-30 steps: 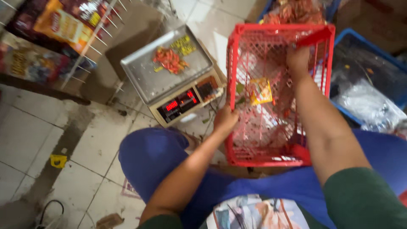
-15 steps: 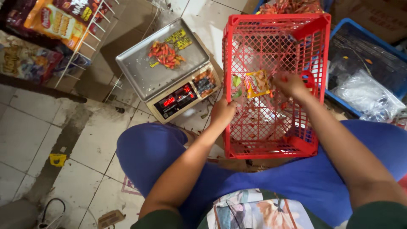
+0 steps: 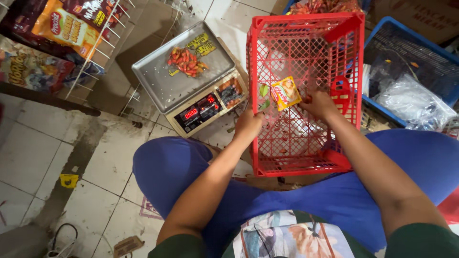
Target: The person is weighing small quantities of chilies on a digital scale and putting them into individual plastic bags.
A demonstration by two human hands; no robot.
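A red plastic crate (image 3: 306, 157) lies in front of my knees on the floor. My left hand (image 3: 247, 125) grips its left rim. Inside the crate my right hand (image 3: 319, 103) rests low, fingers closed next to a small yellow sachet (image 3: 285, 92) and a green leaf (image 3: 263, 90); whether it holds anything I cannot tell. Left of the crate stands a digital scale (image 3: 191, 79) with a small heap of red chillies (image 3: 185, 61) on its steel pan.
A blue crate (image 3: 406, 52) with clear plastic bags stands to the right. A wire rack with snack packets (image 3: 52, 33) fills the upper left. More chillies (image 3: 325, 5) lie beyond the red crate. The tiled floor (image 3: 57, 153) is dirty.
My right hand has drawn back from the crate's far rim down to the middle near the sachet. My left hand stays on the left rim. The view has shifted slightly.
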